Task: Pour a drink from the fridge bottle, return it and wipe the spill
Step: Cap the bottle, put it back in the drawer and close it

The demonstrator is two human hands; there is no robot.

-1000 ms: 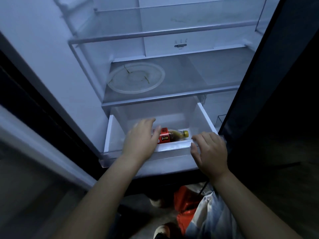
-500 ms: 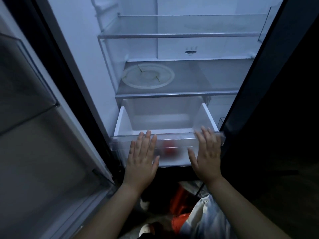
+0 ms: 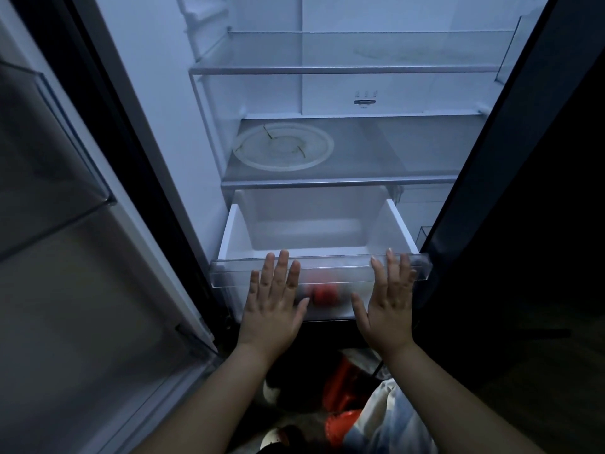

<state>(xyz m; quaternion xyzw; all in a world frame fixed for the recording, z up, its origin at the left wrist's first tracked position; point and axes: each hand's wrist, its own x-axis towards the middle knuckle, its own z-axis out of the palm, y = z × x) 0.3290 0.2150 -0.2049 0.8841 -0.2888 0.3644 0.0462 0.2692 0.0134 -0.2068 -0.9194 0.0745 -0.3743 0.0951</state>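
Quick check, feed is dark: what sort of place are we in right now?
Probably a home kitchen, right at an open fridge: glass shelves, a clear drawer under both flat hands, and a red-labelled bottle showing through its front.

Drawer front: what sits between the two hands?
In the head view, between left hand and right hand, the bottle shows blurred red behind the clear drawer front.
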